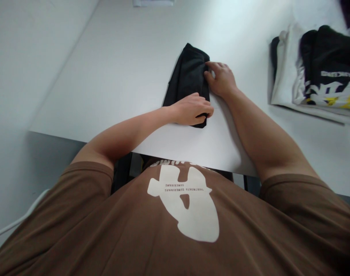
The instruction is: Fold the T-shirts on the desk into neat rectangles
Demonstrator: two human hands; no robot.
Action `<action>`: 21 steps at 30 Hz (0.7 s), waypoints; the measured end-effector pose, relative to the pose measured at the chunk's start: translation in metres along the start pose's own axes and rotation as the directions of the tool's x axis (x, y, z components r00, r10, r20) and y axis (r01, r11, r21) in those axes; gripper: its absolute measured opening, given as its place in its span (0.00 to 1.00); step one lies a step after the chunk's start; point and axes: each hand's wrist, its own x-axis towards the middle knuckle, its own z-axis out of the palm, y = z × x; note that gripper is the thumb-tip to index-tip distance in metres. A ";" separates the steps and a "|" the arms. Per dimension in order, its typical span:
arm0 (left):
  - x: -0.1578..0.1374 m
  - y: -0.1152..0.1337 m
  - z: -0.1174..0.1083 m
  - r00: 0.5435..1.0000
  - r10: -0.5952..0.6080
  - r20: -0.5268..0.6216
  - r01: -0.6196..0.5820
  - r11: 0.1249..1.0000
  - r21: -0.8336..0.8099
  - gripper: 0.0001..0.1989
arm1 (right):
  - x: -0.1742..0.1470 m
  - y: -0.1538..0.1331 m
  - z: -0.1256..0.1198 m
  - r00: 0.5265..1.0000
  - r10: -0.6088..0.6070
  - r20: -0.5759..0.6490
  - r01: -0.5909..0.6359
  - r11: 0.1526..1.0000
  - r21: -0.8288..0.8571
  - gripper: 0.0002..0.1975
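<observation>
Pinching the black cloth (191, 74), seemingly already folded narrow on the desk (111, 76), in a curled left grip (204, 113) and touching its side with a loosely parted right grip (208, 69), with remaining folds unclear

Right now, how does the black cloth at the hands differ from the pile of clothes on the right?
The black cloth shows no print, while the pile shows white and yellow print. The black cloth is narrow; the pile is wider, with black and white layers. The left hand and right hand touch the black cloth, not the pile. Both lie on the white table.
</observation>
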 end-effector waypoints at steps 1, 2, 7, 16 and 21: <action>0.000 0.000 0.000 1.000 0.000 0.000 0.000 1.000 -0.003 0.11 | 0.000 0.000 0.001 1.000 -0.004 -0.011 0.004 1.000 0.003 0.24; 0.000 0.000 0.000 1.000 -0.001 0.004 0.001 1.000 -0.006 0.11 | 0.000 0.001 0.001 1.000 -0.008 -0.020 0.009 1.000 0.003 0.24; 0.000 0.001 -0.002 0.999 -0.009 0.037 0.009 1.000 0.001 0.12 | -0.001 0.000 0.002 0.999 -0.012 -0.036 0.013 1.000 0.021 0.23; -0.001 0.002 -0.006 0.999 0.005 0.049 -0.007 0.999 0.035 0.11 | 0.002 0.006 0.009 0.979 -0.116 -0.170 0.138 0.983 0.124 0.27; -0.001 0.002 -0.007 0.998 -0.001 0.067 -0.001 0.999 0.038 0.11 | 0.005 0.011 0.013 0.985 -0.089 -0.146 0.098 0.994 0.052 0.24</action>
